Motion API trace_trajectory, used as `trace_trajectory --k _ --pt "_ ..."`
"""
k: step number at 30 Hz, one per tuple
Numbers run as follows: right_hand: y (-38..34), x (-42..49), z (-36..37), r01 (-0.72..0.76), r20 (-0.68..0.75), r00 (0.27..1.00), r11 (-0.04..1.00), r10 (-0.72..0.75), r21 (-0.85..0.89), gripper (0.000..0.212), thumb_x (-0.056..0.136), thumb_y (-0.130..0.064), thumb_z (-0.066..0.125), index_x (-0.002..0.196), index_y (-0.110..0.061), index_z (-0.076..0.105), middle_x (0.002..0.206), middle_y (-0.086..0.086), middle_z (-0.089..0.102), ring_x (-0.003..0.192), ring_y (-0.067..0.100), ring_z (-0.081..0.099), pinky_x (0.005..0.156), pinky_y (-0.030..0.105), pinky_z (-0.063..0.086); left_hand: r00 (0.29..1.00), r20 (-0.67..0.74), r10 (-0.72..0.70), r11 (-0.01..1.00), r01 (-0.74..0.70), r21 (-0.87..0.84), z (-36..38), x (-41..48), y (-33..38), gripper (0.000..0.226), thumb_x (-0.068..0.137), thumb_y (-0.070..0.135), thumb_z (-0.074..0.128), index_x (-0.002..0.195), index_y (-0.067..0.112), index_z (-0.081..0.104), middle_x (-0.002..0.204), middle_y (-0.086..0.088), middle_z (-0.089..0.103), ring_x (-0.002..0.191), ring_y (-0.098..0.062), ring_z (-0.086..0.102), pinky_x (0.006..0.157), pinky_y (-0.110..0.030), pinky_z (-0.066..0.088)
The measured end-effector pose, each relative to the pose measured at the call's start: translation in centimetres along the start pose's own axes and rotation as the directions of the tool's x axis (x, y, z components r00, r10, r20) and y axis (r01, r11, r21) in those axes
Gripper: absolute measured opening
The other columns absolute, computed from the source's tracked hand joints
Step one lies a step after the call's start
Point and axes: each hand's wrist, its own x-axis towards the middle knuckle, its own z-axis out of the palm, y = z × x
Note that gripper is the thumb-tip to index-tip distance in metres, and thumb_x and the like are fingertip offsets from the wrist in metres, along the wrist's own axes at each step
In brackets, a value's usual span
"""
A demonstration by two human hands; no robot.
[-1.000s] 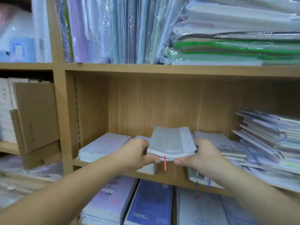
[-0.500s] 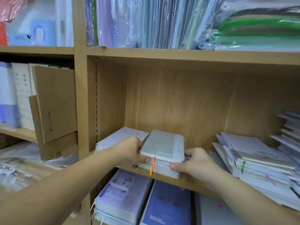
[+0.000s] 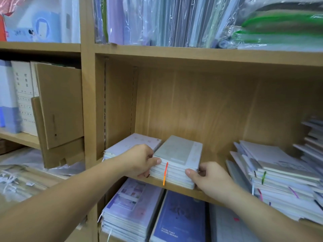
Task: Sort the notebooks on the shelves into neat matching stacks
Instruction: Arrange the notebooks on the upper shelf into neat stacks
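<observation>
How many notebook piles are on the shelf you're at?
4: white stack at far left, grey stack between left hand and right hand, messy pile to its right, cropped pile at the frame's right edge; more may be hidden beyond.

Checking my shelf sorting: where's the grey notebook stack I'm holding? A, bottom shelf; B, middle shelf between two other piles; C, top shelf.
B: left hand and right hand hold the grey stack on the middle shelf, between a pale stack and a messy pile.

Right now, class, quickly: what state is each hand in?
Left hand: closed, gripping the grey notebook stack at its left side.
Right hand: closed, gripping the same stack's right side.
</observation>
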Motion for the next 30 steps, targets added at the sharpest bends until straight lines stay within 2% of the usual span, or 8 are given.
trace_trajectory --k 3,6,12,15,19,21,24,30 --pt "0.2 0.2 0.2 0.002 -0.024 1.000 0.998 -0.003 -0.059 0.028 0.094 -0.047 0.066 0.093 -0.020 0.072 0.079 -0.008 0.072 0.071 0.004 0.069 0.055 0.016 0.046 1.000 -0.006 0.011 0.999 -0.011 0.047 0.0 -0.1 0.1 0.035 0.100 0.045 0.062 0.083 0.014 0.060 0.070 -0.007 0.074 0.057 -0.018 0.068 0.066 -0.036 0.060" --pt "0.0 0.2 0.5 -0.012 -0.035 0.999 0.999 0.010 -0.042 0.030 0.094 -0.048 0.065 0.095 -0.018 0.072 0.082 -0.006 0.073 0.073 0.009 0.070 0.061 0.025 0.055 0.998 0.059 0.031 0.994 -0.037 0.103 0.0 -0.4 0.0 0.031 0.098 0.041 0.067 0.090 0.012 0.059 0.077 -0.009 0.077 0.051 -0.011 0.064 0.061 -0.028 0.053" --pt "-0.6 0.0 0.0 0.002 -0.004 1.000 0.984 -0.002 -0.180 0.033 0.095 -0.053 0.061 0.092 -0.020 0.066 0.085 -0.008 0.069 0.072 0.007 0.068 0.056 0.022 0.049 0.998 -0.030 0.053 0.969 -0.044 0.243 0.1 -0.5 0.1 0.029 0.097 0.042 0.067 0.084 0.017 0.059 0.075 -0.003 0.074 0.052 -0.011 0.062 0.057 -0.029 0.051" --pt "-1.0 -0.1 -0.8 0.021 0.051 0.999 0.983 -0.012 -0.183 0.027 0.094 -0.054 0.062 0.093 -0.028 0.063 0.083 -0.014 0.067 0.073 -0.001 0.063 0.050 0.011 0.042 0.997 -0.054 0.051 0.955 -0.033 0.293 0.2 -0.8 0.1 0.030 0.097 0.046 0.065 0.091 0.017 0.062 0.082 -0.003 0.071 0.064 -0.015 0.064 0.066 -0.035 0.056" --pt "-1.8 0.2 -1.6 0.025 0.086 0.996 0.981 -0.009 -0.191 0.031 0.093 -0.063 0.058 0.102 -0.034 0.061 0.084 -0.017 0.064 0.073 -0.003 0.059 0.049 0.008 0.039 0.997 -0.059 0.056 0.929 -0.031 0.369 0.7 -0.7 0.0 0.034 0.098 0.049 0.062 0.101 0.015 0.063 0.092 -0.003 0.065 0.083 -0.020 0.062 0.061 -0.031 0.045" --pt "-1.8 0.7 -1.5 0.027 0.096 0.995 0.967 -0.002 -0.254 0.050 0.093 -0.070 0.050 0.114 -0.027 0.066 0.095 -0.012 0.068 0.080 0.003 0.064 0.063 0.018 0.052 0.997 -0.059 0.058 0.930 -0.033 0.366 0.8 -0.7 0.0 0.033 0.098 0.049 0.062 0.101 0.016 0.062 0.091 -0.002 0.063 0.082 -0.018 0.060 0.058 -0.029 0.040" --pt "-1.7 1.1 -1.0 -0.004 0.079 0.996 0.929 0.036 -0.369 0.059 0.094 -0.072 0.040 0.108 -0.021 0.066 0.098 -0.003 0.067 0.083 0.013 0.066 0.079 0.036 0.059 0.995 -0.075 0.066 0.934 -0.035 0.354 0.9 -0.7 0.0 0.030 0.098 0.047 0.063 0.097 0.017 0.062 0.087 0.000 0.061 0.078 -0.016 0.057 0.057 -0.028 0.039" --pt "-1.6 0.4 -1.3 -0.003 0.103 0.994 0.936 0.042 -0.352 0.054 0.090 -0.076 0.046 0.103 -0.027 0.064 0.092 -0.013 0.065 0.081 0.006 0.063 0.064 0.024 0.051 0.996 -0.077 0.050 0.957 -0.025 0.290 2.0 -1.4 -1.7 0.029 0.100 0.046 0.058 0.099 0.017 0.063 0.090 -0.002 0.067 0.077 -0.018 0.064 0.067 -0.034 0.055"
